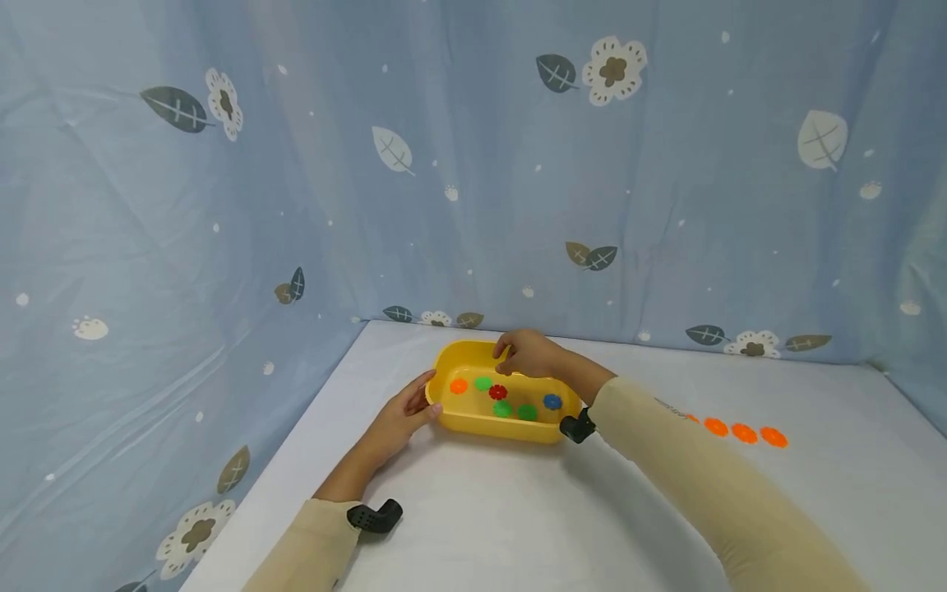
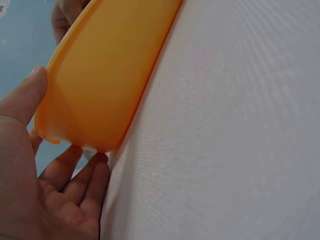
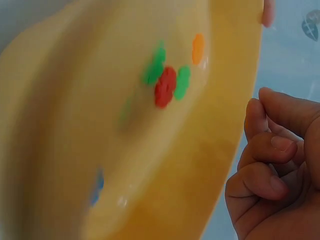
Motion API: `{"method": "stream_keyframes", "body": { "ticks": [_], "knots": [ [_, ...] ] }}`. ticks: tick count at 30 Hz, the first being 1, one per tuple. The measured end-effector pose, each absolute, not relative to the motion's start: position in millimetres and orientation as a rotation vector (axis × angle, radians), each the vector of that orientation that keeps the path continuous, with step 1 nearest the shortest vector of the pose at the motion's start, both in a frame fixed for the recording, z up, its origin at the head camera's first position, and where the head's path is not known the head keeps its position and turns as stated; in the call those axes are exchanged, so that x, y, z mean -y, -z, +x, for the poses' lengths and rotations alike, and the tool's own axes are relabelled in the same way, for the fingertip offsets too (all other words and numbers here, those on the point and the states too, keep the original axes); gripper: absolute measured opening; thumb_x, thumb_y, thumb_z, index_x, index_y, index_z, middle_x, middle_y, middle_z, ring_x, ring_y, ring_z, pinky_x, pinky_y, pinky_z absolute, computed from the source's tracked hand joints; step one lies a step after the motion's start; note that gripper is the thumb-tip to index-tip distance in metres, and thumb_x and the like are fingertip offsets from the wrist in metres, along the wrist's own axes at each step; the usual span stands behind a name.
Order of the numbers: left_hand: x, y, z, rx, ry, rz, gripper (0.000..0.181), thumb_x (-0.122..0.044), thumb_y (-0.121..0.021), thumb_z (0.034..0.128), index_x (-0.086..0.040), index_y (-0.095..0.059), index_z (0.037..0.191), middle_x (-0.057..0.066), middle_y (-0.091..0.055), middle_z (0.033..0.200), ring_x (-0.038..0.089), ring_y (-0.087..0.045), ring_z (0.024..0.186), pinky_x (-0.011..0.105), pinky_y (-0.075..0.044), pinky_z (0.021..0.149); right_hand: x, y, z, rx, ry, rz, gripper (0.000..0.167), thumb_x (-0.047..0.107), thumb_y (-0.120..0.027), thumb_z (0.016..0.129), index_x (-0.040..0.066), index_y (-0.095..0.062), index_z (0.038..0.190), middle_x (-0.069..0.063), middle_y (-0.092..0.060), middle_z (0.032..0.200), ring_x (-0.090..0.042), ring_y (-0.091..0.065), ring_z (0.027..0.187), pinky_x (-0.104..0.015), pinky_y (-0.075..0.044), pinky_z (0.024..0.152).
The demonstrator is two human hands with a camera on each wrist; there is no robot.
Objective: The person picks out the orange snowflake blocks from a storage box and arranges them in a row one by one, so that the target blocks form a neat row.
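Observation:
A yellow plastic basin (image 1: 481, 425) rests on the white table. My left hand (image 1: 395, 423) grips its left end, thumb at the rim and the other fingers against the outer wall (image 2: 95, 85). Over the basin's far rim is my right hand (image 1: 536, 355), its fingers curled and the tips of two meeting; I see nothing between them. Inside the basin lie small flower-shaped plastic pieces: an orange one (image 1: 459, 386), a red one (image 1: 498, 392), a blue one (image 1: 552, 402) and three green ones (image 1: 527, 412). In the right wrist view the red piece (image 3: 165, 87) lies between two green pieces.
Several orange flower pieces (image 1: 744, 433) lie in a row on the table, right of the basin; my right sleeve (image 1: 666, 452) partly covers the row's left end. A blue patterned curtain (image 1: 503, 164) hangs behind the table and along its left side.

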State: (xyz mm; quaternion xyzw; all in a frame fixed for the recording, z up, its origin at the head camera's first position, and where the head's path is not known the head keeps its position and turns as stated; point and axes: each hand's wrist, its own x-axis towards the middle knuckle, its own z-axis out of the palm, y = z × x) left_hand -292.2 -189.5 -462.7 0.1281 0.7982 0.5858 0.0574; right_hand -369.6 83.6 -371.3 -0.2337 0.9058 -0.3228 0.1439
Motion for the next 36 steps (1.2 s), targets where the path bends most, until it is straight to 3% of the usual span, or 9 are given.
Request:
{"method": "stream_keyframes", "body": {
  "ticks": [7, 14, 24, 29, 36],
  "knots": [
    [191, 463, -296, -2.438, -1.761, 0.401, 0.066, -0.028, -0.065, 0.0954, -0.029, -0.032, 0.153, 0.010, -0.040, 0.150, 0.024, -0.042, 0.135, 0.043, -0.036, 0.108, -60, 376, -369, -2.558, 0.923, -0.727, 0.030, 0.016, -0.069, 0.092, 0.003, -0.064, 0.118, -0.001, -0.066, 0.091, -0.032, -0.064, 0.094, -0.030, -0.054, 0.073],
    [191, 466, -299, -2.430, -1.769, 0.409, 0.066, -0.026, -0.064, 0.0962, -0.027, -0.031, 0.153, 0.011, -0.040, 0.150, 0.026, -0.043, 0.134, 0.046, -0.036, 0.108, -44, 389, -368, -2.492, 0.944, -0.755, 0.027, 0.015, -0.067, 0.093, 0.006, -0.065, 0.118, -0.001, -0.065, 0.099, -0.030, -0.064, 0.081, -0.037, -0.056, 0.073],
    [190, 470, -299, -2.441, -1.764, 0.406, 0.066, -0.028, -0.064, 0.0958, -0.027, -0.032, 0.154, 0.008, -0.041, 0.150, 0.021, -0.043, 0.133, 0.042, -0.038, 0.106, -40, 412, -371, -2.500, 0.933, -0.735, 0.023, 0.013, -0.068, 0.093, 0.008, -0.068, 0.115, -0.003, -0.065, 0.098, -0.022, -0.061, 0.072, -0.027, -0.055, 0.066],
    [190, 468, -297, -2.432, -1.778, 0.436, 0.066, -0.025, -0.064, 0.0961, -0.026, -0.032, 0.154, 0.011, -0.039, 0.150, 0.025, -0.043, 0.134, 0.043, -0.039, 0.106, -37, 420, -373, -2.538, 0.827, -0.779, 0.026, 0.019, -0.067, 0.094, 0.012, -0.069, 0.119, 0.002, -0.063, 0.103, -0.015, -0.057, 0.076, -0.024, -0.050, 0.071],
    [191, 467, -296, -2.401, -1.779, 0.413, 0.067, -0.024, -0.064, 0.0964, -0.026, -0.030, 0.154, 0.013, -0.038, 0.151, 0.026, -0.041, 0.135, 0.043, -0.037, 0.107, -33, 428, -370, -2.519, 0.762, -0.810, 0.035, 0.021, -0.062, 0.096, 0.012, -0.064, 0.130, -0.003, -0.056, 0.074, -0.016, -0.049, 0.061, -0.026, -0.044, 0.065]
  ]
}}
